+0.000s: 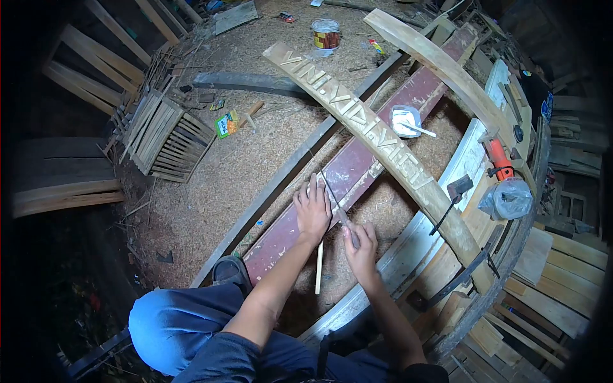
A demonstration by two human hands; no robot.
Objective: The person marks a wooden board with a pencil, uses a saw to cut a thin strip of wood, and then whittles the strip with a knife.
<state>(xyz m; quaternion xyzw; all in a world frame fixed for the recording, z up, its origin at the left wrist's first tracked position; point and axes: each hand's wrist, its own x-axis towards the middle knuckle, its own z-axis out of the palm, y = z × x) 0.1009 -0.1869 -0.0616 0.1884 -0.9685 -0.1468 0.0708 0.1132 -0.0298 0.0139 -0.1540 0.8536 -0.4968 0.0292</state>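
Note:
My left hand presses down on a thin wooden strip, its fingers pointing away from me over the red plank. The strip's near end sticks out past the plank's edge toward me; its middle is hidden under the hand. In my right hand, the fingers are wrapped round the handle of a long, thin-bladed tool. Its dark blade slants up and left, close beside my left fingers and over the plank.
A long board with raised carved letters crosses the red plank ahead. A white tub with a stick stands on that plank. At right lie an orange power tool and a clear plastic bag. A paint can stands on shavings-covered ground.

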